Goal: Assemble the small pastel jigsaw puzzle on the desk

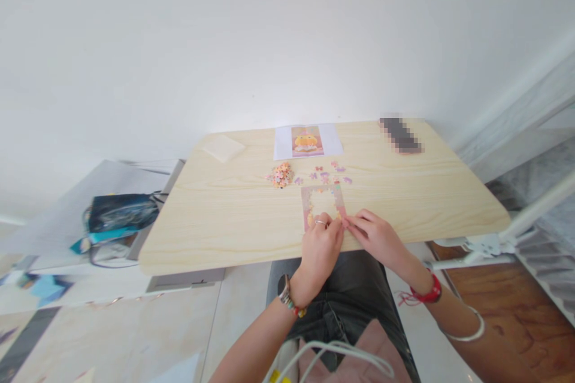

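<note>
A partly assembled jigsaw puzzle (pixel 306 198) lies near the table's front edge, its joined border surrounding a bare middle. My left hand (pixel 320 246) is closed over its lower side, with a ring on one finger and the fingertips bent down onto the right part. From the right, my right hand (pixel 375 234) pinches at the puzzle's lower right edge, its thumb and index finger close to my left fingertips. Whatever lies under the left fingers is hidden. Loose purple and pink puzzle pieces (pixel 324 176) are scattered just beyond the puzzle. Left of them is a heap of mixed pieces (pixel 283 174).
Against the wall, a printed sheet (pixel 283 142) shows a yellow picture. A pale translucent square (pixel 223 148) lies at the table's back left, and a pixelated dark phone-like object (pixel 401 134) at the back right. Beyond the left edge sits a dark bag (pixel 121 212).
</note>
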Demonstrator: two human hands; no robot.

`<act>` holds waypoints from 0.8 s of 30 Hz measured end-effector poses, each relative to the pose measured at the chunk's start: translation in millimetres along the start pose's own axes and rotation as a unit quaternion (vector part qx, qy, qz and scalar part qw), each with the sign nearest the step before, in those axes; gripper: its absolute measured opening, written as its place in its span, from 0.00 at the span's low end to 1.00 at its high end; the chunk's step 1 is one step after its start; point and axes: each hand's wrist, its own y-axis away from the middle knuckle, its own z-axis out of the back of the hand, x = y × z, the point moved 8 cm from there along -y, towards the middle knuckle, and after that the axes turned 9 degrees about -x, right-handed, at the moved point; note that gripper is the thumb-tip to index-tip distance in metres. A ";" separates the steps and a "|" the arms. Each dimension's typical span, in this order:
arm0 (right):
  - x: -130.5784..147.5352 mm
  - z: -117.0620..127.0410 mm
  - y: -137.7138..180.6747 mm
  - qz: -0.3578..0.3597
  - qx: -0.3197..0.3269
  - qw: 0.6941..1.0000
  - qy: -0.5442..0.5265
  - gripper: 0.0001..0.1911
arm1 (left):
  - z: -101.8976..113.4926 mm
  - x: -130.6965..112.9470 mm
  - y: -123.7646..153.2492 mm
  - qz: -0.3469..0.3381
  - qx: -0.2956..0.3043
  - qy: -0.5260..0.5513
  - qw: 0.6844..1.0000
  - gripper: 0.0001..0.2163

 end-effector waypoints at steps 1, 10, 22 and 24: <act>0.2 0.2 0.2 0.001 -0.001 1.000 0.001 0.13 | -0.1 0.2 0.1 0.002 0.000 0.001 1.000 0.11; 4.5 4.2 3.9 0.017 -0.016 1.000 -0.007 0.14 | -3.1 6.8 3.5 0.024 0.003 0.021 0.999 0.11; 13.2 5.3 1.2 0.038 0.001 0.999 0.039 0.14 | 1.8 2.4 1.4 0.002 -0.008 0.009 1.000 0.09; 12.9 4.7 1.4 0.035 0.004 0.999 0.036 0.13 | 1.6 1.2 1.6 0.000 -0.008 0.006 1.000 0.10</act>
